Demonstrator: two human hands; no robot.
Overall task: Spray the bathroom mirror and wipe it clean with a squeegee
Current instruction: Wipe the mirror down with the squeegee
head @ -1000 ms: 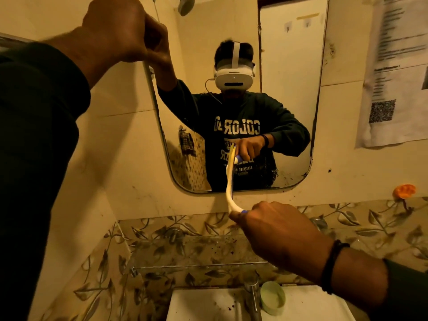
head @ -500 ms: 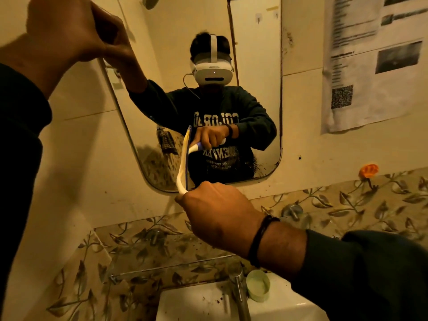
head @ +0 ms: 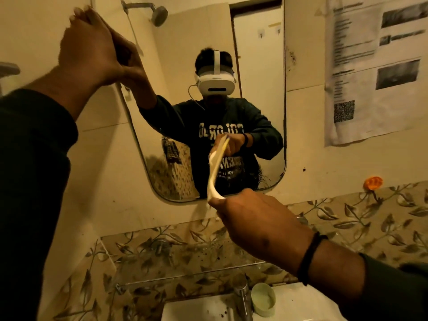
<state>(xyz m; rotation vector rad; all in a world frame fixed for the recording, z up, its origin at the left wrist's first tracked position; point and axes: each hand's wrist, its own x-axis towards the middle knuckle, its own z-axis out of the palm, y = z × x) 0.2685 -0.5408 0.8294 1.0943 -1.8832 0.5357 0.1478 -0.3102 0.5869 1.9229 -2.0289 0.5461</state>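
The rounded wall mirror (head: 259,66) hangs above the sink and reflects a person wearing a white headset. My right hand (head: 261,225) grips the handle of a white squeegee (head: 214,172). Its blade stands nearly upright against the lower middle of the glass, with the top leaning right. My left hand (head: 92,49) is raised at the mirror's upper left edge, fingers straight and pressed against the glass where they meet their reflection. Dark specks dot the mirror's bottom right corner. No spray bottle is in view.
Below the mirror, a glass shelf (head: 185,258) sits over a white sink (head: 289,306) with a metal tap (head: 243,297) and a pale green cup (head: 264,298). A printed paper sheet (head: 370,66) and an orange hook (head: 372,183) are on the right wall.
My left hand's fingers have straightened from a curled hold at the mirror's edge. The squeegee blade has tilted, its top now leaning right. The view has shifted.
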